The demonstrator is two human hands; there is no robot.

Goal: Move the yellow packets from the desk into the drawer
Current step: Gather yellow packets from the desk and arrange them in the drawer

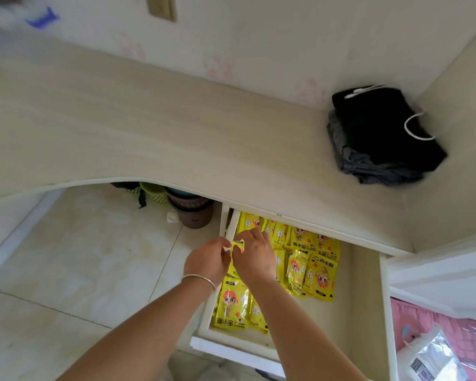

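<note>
An open white drawer (363, 292) under the desk's right part holds several yellow packets (313, 268) with a cartoon figure, lying in rows along its left and middle. My left hand (206, 261), with a silver bangle on the wrist, and my right hand (254, 257) meet above the drawer's left wall. Between their fingertips they pinch one yellow packet (237, 244). My right forearm covers some of the packets beneath it. No yellow packets show on the light wooden desk top (149, 127).
A folded pile of black and grey clothes (379, 136) lies at the desk's back right by the wall. Stacked plastic baskets and pots (187, 204) stand on the tiled floor under the desk. A pink bedcover with a plastic bag (434, 353) is at the bottom right.
</note>
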